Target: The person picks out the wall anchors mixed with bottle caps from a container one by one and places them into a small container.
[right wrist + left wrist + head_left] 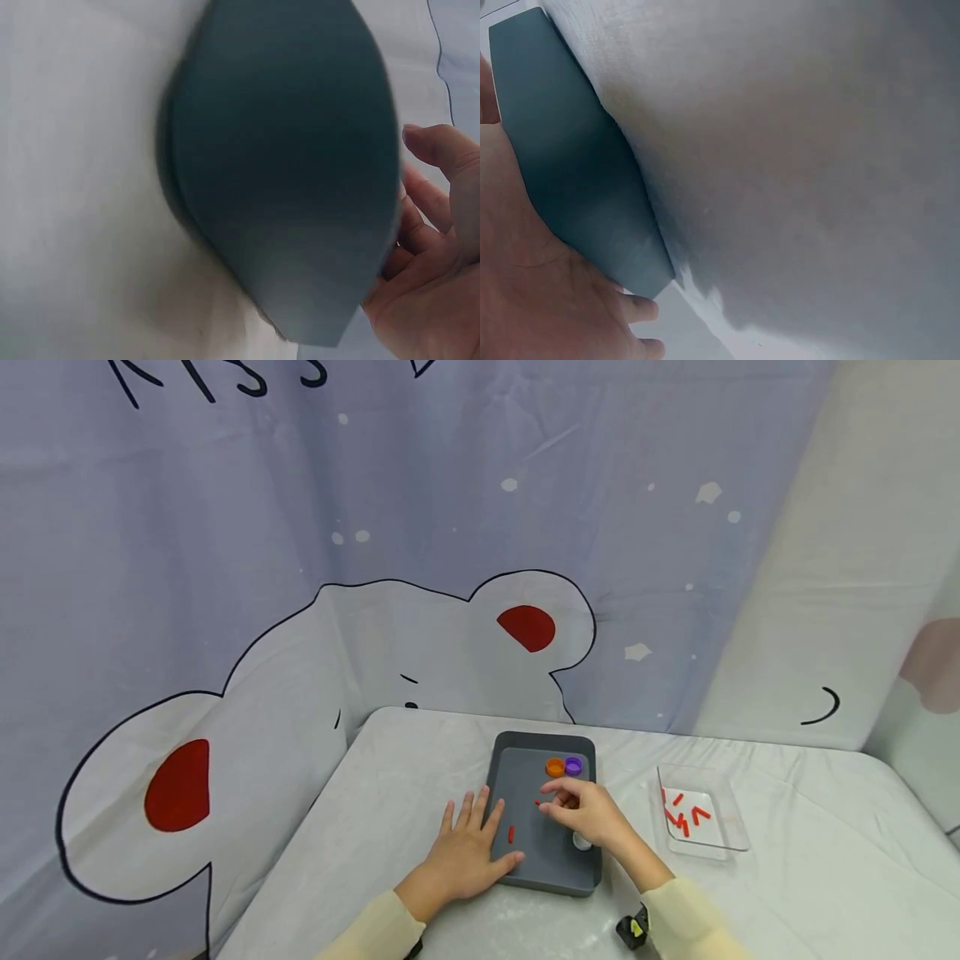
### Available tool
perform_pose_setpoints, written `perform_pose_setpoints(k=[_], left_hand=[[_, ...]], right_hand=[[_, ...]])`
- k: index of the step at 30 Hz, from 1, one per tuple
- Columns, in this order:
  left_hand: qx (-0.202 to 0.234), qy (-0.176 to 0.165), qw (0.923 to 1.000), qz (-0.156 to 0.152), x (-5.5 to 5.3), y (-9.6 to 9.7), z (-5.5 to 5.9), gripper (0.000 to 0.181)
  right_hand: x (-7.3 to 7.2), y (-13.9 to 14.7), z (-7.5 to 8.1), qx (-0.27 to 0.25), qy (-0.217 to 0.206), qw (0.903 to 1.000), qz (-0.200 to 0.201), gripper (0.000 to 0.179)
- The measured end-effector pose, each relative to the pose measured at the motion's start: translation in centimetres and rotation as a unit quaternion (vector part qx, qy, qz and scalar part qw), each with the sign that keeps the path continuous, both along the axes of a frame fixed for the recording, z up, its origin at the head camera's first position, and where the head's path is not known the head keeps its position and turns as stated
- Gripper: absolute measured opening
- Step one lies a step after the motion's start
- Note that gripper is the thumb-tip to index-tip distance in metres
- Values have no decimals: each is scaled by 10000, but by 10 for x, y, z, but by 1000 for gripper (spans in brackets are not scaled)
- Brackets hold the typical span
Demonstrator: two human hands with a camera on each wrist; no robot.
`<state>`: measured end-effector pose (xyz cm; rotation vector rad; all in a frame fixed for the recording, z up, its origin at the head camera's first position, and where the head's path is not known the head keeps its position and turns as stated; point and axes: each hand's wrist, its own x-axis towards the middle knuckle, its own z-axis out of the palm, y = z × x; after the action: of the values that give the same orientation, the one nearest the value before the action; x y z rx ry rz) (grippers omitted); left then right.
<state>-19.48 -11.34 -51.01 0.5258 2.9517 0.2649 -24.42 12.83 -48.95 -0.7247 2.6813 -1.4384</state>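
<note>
A dark grey tray (543,868) lies on the table. My left hand (462,857) rests over its left edge with fingers spread, the thumb reaching inside. Close by, a short red stick (512,834) lies on the tray. My right hand (587,810) hovers over the tray's right half, thumb and index finger bent with a gap between them. A small red piece (537,802) shows at its thumb tip; contact is unclear. Beyond that hand are an orange round cap (555,767) and a purple round cap (573,766). A white round piece (581,841) is partly hidden under the right hand.
To the right of the tray stands a clear plastic box (723,814) holding several red sticks (685,828). A small black object (632,932) is by the right sleeve. A patterned curtain (450,485) hangs behind the white-covered table (390,810).
</note>
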Motion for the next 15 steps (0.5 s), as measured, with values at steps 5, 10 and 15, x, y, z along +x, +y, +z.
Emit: perform_pose_setpoints(k=[5,10,15], left_hand=[[-46,47,10000,-27,-1,0,-1,91],[35,13,10000,-52,-3,-1,-5,91],[21,42,10000,-76,-2,-3,-5,92]], right_hand=[[2,-8,-4,50,-75,10000,24,33],[3,-14,-9,176,-45,9997,159,35],[3,-23,-11,452,64,9982,384,37]])
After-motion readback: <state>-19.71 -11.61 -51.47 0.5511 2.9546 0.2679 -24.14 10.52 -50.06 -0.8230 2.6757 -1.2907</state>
